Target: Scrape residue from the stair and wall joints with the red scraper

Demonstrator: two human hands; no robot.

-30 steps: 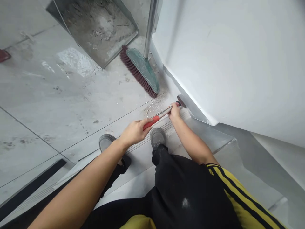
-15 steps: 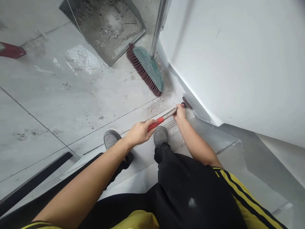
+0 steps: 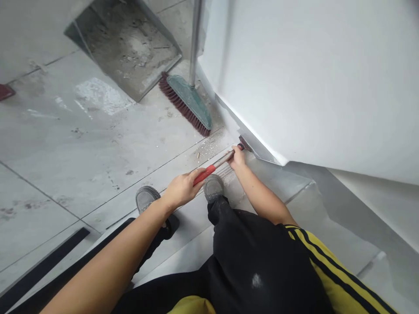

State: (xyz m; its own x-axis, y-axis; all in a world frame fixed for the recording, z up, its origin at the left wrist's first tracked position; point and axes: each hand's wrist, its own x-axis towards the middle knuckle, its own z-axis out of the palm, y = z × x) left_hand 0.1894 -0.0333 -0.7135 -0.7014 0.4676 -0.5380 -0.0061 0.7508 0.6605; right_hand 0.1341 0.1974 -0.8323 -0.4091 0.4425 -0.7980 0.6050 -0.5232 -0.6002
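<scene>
A long-handled scraper [image 3: 223,159] with a red grip and a metal shaft slants across the floor towards the foot of the white wall [image 3: 294,78]. My left hand [image 3: 182,188] is closed around the red grip. Further down the shaft, close to the dark head, my right hand [image 3: 237,158] is wrapped around the tool. The scraper's head [image 3: 245,143] meets the strip along the wall base; its edge is partly hidden. White crumbs and dust [image 3: 207,148] lie on the floor beside the shaft.
A broom [image 3: 190,102] with dark red bristles stands by the wall. Next to it is a dustpan [image 3: 139,93] holding debris. My shoes [image 3: 214,187] are on a step, with more steps [image 3: 340,226] at the right. A black bar [image 3: 46,266] lies lower left.
My view has shifted, so the broom, dustpan and wall appear further left. Both hands keep their hold on the scraper, whose head stays at the wall base.
</scene>
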